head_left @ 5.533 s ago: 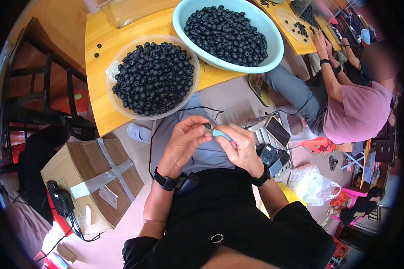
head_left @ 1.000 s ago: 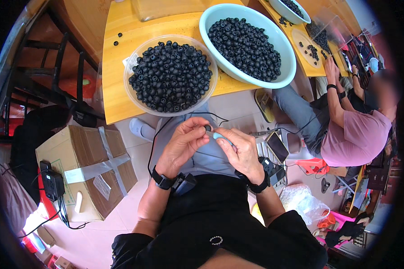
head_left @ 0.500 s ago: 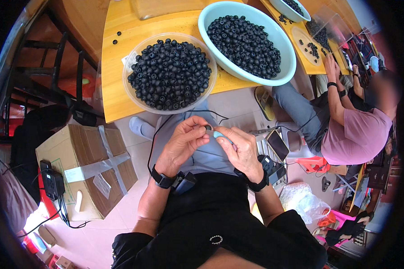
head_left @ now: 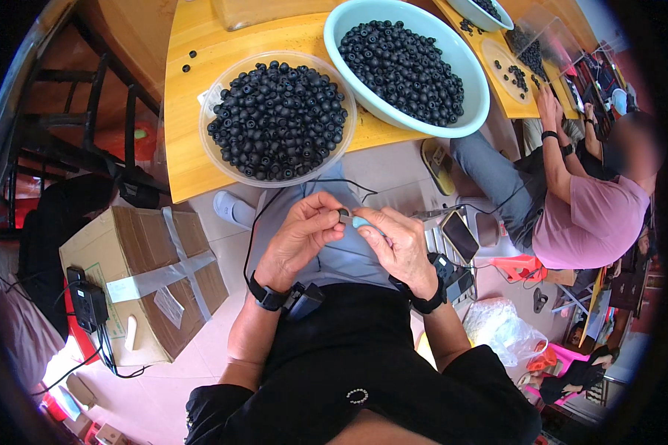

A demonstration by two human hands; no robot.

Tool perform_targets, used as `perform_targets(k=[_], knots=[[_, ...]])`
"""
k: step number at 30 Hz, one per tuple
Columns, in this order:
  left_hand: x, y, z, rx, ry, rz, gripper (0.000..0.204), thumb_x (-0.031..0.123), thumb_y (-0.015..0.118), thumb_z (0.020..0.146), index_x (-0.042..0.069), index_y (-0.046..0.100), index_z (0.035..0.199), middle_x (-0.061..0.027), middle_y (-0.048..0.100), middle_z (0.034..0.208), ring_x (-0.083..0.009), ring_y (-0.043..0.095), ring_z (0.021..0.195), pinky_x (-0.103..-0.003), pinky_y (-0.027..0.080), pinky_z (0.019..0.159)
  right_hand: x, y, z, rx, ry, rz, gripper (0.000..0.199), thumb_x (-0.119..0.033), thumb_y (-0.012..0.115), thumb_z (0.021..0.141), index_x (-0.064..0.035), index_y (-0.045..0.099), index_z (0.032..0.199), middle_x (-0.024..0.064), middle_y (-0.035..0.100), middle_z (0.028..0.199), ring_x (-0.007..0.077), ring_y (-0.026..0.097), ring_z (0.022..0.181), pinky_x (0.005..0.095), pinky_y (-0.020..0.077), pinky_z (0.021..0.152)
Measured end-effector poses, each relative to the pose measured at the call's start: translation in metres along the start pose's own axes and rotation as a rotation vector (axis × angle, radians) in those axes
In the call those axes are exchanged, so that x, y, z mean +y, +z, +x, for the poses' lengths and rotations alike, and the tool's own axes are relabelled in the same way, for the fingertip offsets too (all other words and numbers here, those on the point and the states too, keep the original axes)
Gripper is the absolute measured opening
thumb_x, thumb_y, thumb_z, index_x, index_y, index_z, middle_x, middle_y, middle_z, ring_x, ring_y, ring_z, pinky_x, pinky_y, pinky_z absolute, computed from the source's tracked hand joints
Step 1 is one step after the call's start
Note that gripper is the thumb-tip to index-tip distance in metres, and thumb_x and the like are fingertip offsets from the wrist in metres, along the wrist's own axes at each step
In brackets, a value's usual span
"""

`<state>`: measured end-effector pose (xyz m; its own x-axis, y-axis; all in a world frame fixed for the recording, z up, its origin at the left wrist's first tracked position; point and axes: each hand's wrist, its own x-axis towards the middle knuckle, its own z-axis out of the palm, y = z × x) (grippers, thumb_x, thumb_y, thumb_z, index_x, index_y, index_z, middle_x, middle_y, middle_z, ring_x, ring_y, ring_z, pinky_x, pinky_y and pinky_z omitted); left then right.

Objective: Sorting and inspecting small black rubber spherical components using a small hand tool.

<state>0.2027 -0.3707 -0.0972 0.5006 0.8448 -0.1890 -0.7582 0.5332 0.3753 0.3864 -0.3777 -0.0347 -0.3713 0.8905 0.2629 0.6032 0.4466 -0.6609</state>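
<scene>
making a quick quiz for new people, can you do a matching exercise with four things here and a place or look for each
1. blue-handled tool
2. small black piece
3. light-blue basin
4. cardboard box

A. on the table, right of the round tub
B. crossed by strips of tape
C. in the right hand
D. in the left hand

Pairs: 1-C, 2-D, 3-A, 4-B

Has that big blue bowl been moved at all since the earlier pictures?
No. Judged against the table, the bowl sits in the same spot, still overhanging the edge; only the camera's view has shifted.
</scene>
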Motion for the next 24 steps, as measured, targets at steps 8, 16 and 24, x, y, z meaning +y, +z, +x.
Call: perform_targets(k=[8, 16, 24], knots=[[0.002, 0.011, -0.005, -0.164, -0.047, 0.048, 0.01, 0.003, 0.064, 0.082, 0.001, 0.058, 0.09, -0.0084, 0.063, 0.087, -0.0124, 0.063, 0.071, -0.023, 0.056, 0.065, 0.046, 0.0, -0.005, 0.096, 0.256, -0.189, 0.023, -0.022, 0.057, 0.087, -0.0022, 0.067, 0.09, 0.0163, 0.065, 0.08, 0.0329, 0.063, 0.071, 0.0391, 0.0486, 0.061], [0.0, 0.011, 0.0, -0.016, -0.013, 0.025, 0.011, 0.002, 0.064, 0.082, 0.001, 0.058, 0.091, -0.0092, 0.062, 0.089, -0.0133, 0.064, 0.073, -0.024, 0.056, 0.068, 0.022, -0.007, -0.003, 0.07, 0.256, 0.273, 0.022, -0.012, 0.067, 0.079, 0.0021, 0.064, 0.096, 0.0126, 0.066, 0.084, 0.0192, 0.063, 0.069, 0.0294, 0.0461, 0.06], [0.0, 0.014, 0.001, 0.034, -0.012, 0.127, 0.012, 0.001, 0.065, 0.081, 0.002, 0.057, 0.091, -0.0073, 0.062, 0.087, -0.0136, 0.064, 0.073, -0.025, 0.056, 0.069, -0.006, 0.0, 0.011, -0.001, 0.306, 0.479, 0.021, -0.009, 0.074, 0.072, -0.0003, 0.064, 0.088, 0.0013, 0.054, 0.072, 0.0062, 0.048, 0.06, 0.0211, 0.0376, 0.052]])
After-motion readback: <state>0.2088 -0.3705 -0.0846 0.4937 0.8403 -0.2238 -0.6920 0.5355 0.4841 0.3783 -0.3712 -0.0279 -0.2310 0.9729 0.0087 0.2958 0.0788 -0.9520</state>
